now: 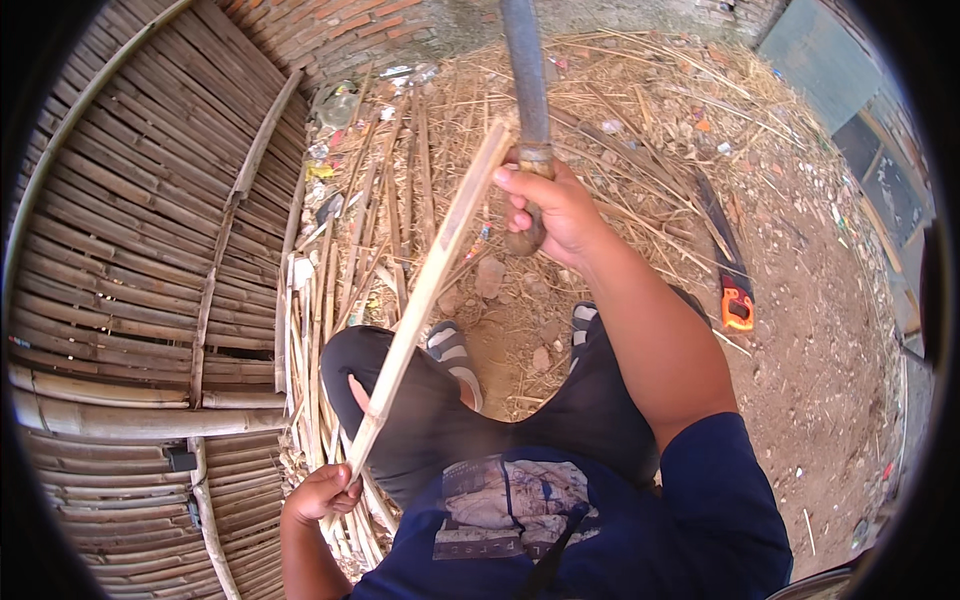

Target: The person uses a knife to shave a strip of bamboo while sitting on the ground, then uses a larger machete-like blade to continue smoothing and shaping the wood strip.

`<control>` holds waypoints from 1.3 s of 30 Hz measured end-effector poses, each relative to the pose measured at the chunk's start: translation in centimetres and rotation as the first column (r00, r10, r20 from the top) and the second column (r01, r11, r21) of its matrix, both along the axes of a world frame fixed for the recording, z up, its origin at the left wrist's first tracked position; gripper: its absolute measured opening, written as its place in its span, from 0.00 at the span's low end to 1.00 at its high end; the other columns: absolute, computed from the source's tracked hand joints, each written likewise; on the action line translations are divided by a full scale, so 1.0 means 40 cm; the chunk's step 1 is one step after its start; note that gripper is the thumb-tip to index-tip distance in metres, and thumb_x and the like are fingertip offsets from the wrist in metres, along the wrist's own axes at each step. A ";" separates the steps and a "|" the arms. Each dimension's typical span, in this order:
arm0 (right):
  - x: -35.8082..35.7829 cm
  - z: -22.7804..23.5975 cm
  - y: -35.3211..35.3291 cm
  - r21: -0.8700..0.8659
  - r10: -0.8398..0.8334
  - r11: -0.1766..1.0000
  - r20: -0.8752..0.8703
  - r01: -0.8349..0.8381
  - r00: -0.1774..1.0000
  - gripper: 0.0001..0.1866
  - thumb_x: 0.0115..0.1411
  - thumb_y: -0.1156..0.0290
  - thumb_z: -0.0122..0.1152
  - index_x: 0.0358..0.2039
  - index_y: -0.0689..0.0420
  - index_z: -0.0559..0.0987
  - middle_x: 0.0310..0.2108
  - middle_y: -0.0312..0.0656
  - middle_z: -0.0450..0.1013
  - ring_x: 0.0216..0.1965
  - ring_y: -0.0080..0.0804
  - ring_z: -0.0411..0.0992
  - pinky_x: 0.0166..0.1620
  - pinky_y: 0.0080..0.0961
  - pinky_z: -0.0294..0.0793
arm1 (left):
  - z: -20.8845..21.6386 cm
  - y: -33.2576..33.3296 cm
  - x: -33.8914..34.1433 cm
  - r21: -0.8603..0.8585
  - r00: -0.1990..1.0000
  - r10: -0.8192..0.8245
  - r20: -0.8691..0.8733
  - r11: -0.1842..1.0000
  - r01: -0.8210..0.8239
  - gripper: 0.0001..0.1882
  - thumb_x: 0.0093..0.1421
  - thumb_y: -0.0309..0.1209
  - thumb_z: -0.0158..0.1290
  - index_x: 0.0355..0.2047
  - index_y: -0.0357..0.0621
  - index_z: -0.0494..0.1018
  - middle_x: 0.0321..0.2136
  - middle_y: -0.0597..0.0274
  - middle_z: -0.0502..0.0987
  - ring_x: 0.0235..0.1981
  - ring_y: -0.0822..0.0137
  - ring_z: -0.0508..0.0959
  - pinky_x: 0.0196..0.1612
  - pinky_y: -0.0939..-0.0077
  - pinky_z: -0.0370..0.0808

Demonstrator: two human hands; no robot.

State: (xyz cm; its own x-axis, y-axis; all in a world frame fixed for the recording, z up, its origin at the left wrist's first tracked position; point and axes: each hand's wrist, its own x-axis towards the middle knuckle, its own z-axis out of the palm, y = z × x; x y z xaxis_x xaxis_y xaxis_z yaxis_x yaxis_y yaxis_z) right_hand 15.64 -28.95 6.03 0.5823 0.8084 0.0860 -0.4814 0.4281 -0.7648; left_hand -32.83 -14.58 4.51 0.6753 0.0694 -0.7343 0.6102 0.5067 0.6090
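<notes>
My left hand (324, 492) is closed round the lower end of a pale split bamboo strip (425, 290). The strip slants up and away to the right, its far end beside the fingers of my right hand (562, 212). That right hand grips a machete (527, 75) by its rounded wooden handle, with the dark blade pointing away from me. Strip and machete meet or overlap near the right thumb; whether the blade touches the strip I cannot tell. Both are held in the air above the ground, in front of my spread knees.
A handsaw (737, 308) with an orange handle lies on the dirt at right. Bamboo strips (325, 300) lie along the slatted bamboo wall (130, 230) at left. Shavings and litter cover the ground ahead, up to a brick wall (340, 35). Grey-blue panels (820, 65) stand far right.
</notes>
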 end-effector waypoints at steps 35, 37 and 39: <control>0.132 -0.017 0.142 0.083 -0.440 0.826 -0.525 0.558 0.729 0.12 0.69 0.62 0.57 0.37 0.59 0.74 0.26 0.34 0.70 0.20 0.19 0.62 0.26 0.18 0.68 | -0.163 0.153 -0.067 0.816 0.765 0.490 0.418 0.168 -0.553 0.19 0.73 0.42 0.45 0.27 0.44 0.64 0.21 0.73 0.66 0.17 0.80 0.59 0.20 0.80 0.58; 0.147 -0.012 0.133 0.009 -0.474 0.809 -0.582 0.588 0.661 0.14 0.69 0.60 0.55 0.37 0.60 0.74 0.23 0.32 0.67 0.20 0.18 0.62 0.26 0.19 0.68 | -0.169 0.142 -0.022 0.786 0.746 0.597 0.294 0.293 -0.544 0.24 0.72 0.53 0.41 0.40 0.43 0.70 0.27 0.66 0.72 0.23 0.76 0.70 0.25 0.81 0.67; 0.196 -0.064 0.110 0.116 -0.410 0.818 -0.571 0.564 0.711 0.10 0.70 0.63 0.54 0.44 0.54 0.68 0.33 0.37 0.71 0.23 0.17 0.64 0.27 0.18 0.69 | -0.160 0.133 0.052 0.717 0.765 0.540 0.351 0.371 -0.591 0.49 0.62 0.73 0.35 0.64 0.41 0.61 0.51 0.55 0.72 0.43 0.63 0.77 0.41 0.71 0.73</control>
